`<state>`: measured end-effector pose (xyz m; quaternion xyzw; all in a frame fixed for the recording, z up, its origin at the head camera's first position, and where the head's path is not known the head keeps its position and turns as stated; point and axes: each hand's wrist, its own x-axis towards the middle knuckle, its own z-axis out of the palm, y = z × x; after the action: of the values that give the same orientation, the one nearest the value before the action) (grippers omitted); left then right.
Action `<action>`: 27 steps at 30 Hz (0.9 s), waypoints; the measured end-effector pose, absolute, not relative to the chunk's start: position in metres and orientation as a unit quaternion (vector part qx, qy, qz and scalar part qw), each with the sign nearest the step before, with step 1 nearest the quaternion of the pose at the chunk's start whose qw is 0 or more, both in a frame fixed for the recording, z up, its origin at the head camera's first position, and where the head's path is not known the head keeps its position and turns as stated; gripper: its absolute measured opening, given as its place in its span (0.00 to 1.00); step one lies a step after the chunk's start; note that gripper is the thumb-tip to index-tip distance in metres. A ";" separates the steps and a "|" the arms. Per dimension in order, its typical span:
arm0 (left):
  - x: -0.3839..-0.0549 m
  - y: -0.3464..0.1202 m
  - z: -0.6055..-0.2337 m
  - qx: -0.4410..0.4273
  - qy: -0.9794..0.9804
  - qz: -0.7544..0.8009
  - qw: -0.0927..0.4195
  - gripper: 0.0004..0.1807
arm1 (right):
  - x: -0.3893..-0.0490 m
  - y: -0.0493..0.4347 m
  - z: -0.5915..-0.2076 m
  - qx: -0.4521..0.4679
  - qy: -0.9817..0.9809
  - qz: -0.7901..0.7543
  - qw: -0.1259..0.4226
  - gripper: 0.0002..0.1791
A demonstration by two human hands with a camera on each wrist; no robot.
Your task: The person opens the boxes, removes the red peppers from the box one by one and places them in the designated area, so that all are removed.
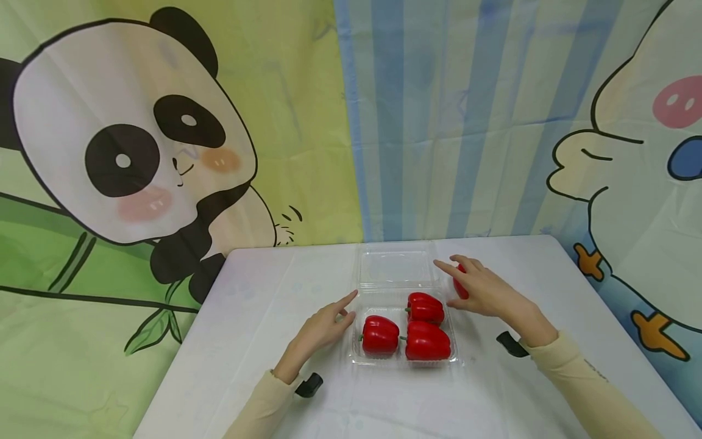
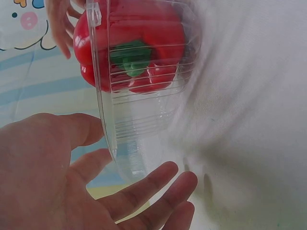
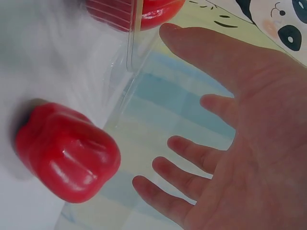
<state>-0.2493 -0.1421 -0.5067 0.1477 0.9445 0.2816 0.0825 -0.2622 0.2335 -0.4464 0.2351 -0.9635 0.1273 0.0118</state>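
Observation:
A clear plastic clamshell box [image 1: 378, 361] lies with its lid [image 1: 396, 267] folded back on the white table. Three red bell peppers sit inside: one at front left [image 1: 380, 335], one at front right [image 1: 428, 341] and one behind it [image 1: 425, 308]. Another red bell pepper [image 3: 69, 152] rests on the table right of the box. My right hand [image 1: 485, 289] is beside that loose pepper, fingers spread and apart from it in the right wrist view. At the box's left wall, my left hand [image 1: 326, 326] has its fingers loosely extended, thumb and fingertips right by the rim.
The white table [image 1: 263, 292] ends against a hanging cloth backdrop [image 1: 296, 122] printed with a panda and stripes. A black wrist strap [image 1: 309, 385] sits at the left wrist, another [image 1: 512, 344] at the right.

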 end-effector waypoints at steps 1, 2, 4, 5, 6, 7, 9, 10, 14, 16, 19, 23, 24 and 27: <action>-0.249 -0.142 -0.507 0.148 0.944 0.282 0.082 0.30 | -0.262 0.232 -0.447 0.237 -0.963 0.125 0.013 0.52; -0.249 -0.142 -0.507 0.148 0.945 0.281 0.082 0.30 | -0.261 0.231 -0.447 0.238 -0.963 0.124 0.013 0.52; -0.249 -0.142 -0.507 0.148 0.945 0.279 0.082 0.30 | -0.261 0.229 -0.448 0.244 -0.962 0.124 0.015 0.52; -0.249 -0.142 -0.507 0.149 0.945 0.278 0.083 0.30 | -0.260 0.228 -0.448 0.246 -0.961 0.125 0.015 0.52; -0.249 -0.142 -0.507 0.149 0.945 0.278 0.083 0.30 | -0.260 0.227 -0.449 0.248 -0.960 0.125 0.016 0.52; -0.249 -0.142 -0.507 0.149 0.945 0.278 0.083 0.30 | -0.259 0.226 -0.449 0.252 -0.959 0.125 0.017 0.52; -0.249 -0.142 -0.506 0.149 0.945 0.279 0.083 0.30 | -0.257 0.224 -0.449 0.260 -0.957 0.126 0.018 0.53; -0.249 -0.142 -0.506 0.148 0.945 0.279 0.083 0.30 | -0.256 0.222 -0.448 0.265 -0.956 0.126 0.020 0.53; -0.249 -0.143 -0.506 0.147 0.945 0.281 0.083 0.30 | -0.252 0.217 -0.446 0.280 -0.951 0.128 0.028 0.54; -0.250 -0.143 -0.506 0.147 0.945 0.281 0.083 0.31 | -0.250 0.214 -0.444 0.288 -0.949 0.127 0.033 0.53; -0.250 -0.143 -0.508 0.146 0.944 0.283 0.084 0.31 | -0.247 0.209 -0.441 0.290 -0.948 0.125 0.028 0.54; -0.250 -0.143 -0.508 0.146 0.944 0.284 0.084 0.30 | -0.245 0.201 -0.441 0.292 -0.948 0.125 0.017 0.55; -0.250 -0.143 -0.508 0.147 0.944 0.284 0.084 0.30 | -0.245 0.200 -0.441 0.294 -0.947 0.125 0.014 0.55; -0.250 -0.143 -0.507 0.148 0.944 0.284 0.082 0.30 | -0.244 0.196 -0.442 0.303 -0.944 0.126 0.013 0.54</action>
<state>-0.2497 -0.1428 -0.5071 0.1478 0.9437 0.2843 0.0820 -0.2439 0.1965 -0.4419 0.3032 -0.9445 0.1259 0.0130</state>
